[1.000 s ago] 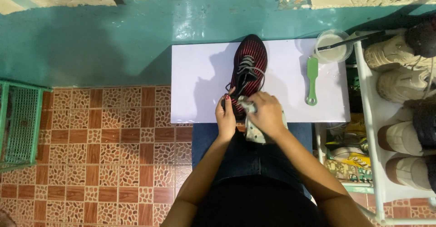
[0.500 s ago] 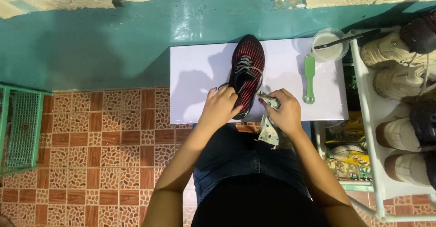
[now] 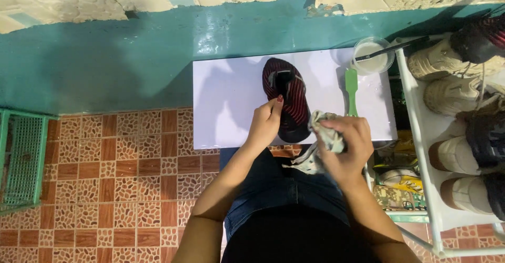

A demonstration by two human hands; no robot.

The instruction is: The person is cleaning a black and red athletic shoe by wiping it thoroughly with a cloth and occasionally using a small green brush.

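**A shoe, a cloth and two busy hands**

A black and red knit shoe (image 3: 286,102) lies on a flat white surface (image 3: 226,105). The shoe sits near the middle of it, with its toe end close to the person.

The left hand (image 3: 265,126) touches the left side of the shoe and its fingers curl around the shoe's edge, so it grips the shoe. The right hand (image 3: 344,142) is closed around a crumpled grey cloth (image 3: 326,134). The cloth is just beside the shoe's right side, and I cannot tell if it touches the shoe. A loose end of the cloth hangs down over the person's blue jeans (image 3: 279,189).

A green plastic brush (image 3: 351,92) lies on the surface, just to the right of the shoe. Behind it, at the far right corner, stands a round clear bowl of white liquid (image 3: 372,55) with a thin dark stick resting across it.

To the right is a white rack (image 3: 421,136) full of other shoes, mostly cream and dark ones. It stands right against the surface. A teal wall (image 3: 131,57) is behind everything. The floor has brown and pebble-patterned tiles (image 3: 115,179). A green wire basket (image 3: 21,157) stands far off on the left, well apart from the hands.
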